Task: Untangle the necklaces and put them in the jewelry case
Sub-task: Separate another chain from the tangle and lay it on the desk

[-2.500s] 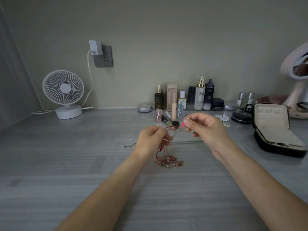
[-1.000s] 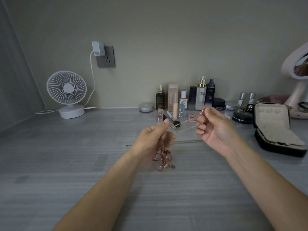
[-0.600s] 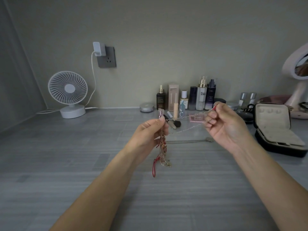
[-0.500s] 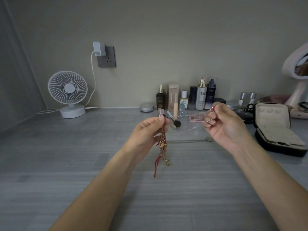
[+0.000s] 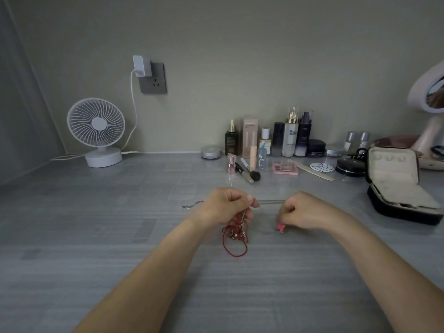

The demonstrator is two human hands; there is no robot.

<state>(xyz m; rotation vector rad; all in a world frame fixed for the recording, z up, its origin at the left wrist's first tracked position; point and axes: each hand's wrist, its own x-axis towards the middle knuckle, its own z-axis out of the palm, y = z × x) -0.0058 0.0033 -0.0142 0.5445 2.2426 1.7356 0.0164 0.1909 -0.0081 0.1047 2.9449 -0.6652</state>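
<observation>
**Hands down, knot back on the surface**

Head view: Half a second ago both hands were raised, a fine strand was drawn taut between them, and the bundle dangled free. Now both have dropped low.

The left hand (image 5: 224, 207) has its grip clamped, thumb against curled fingers, on the top of the knot of red cord and fine metal chains (image 5: 236, 233). The knot hangs from those fingers, and its red loop has settled onto the grey wood-grain surface (image 5: 120, 236).

The right hand (image 5: 305, 210), just beside it, has its grip pinched together on a small pink pendant (image 5: 280, 227), now held close above the surface. The strand that ran between the hands is slack and almost too faint to follow.

Behind the hands, a thin silver chain (image 5: 192, 205) lies stretched out on the surface, apart from the knot.

The black zip-round jewelry case with a cream lining (image 5: 394, 186) stands open, well off to the right. No necklace is visible in it.

My reading is that the pull did not free the pendant's chain. Lowering the bundle takes the tension off, so the loops can be spread and picked apart. The untangling looks to be at an early stage, and tugging harder on the pendant end would likely tighten the knot.
</observation>
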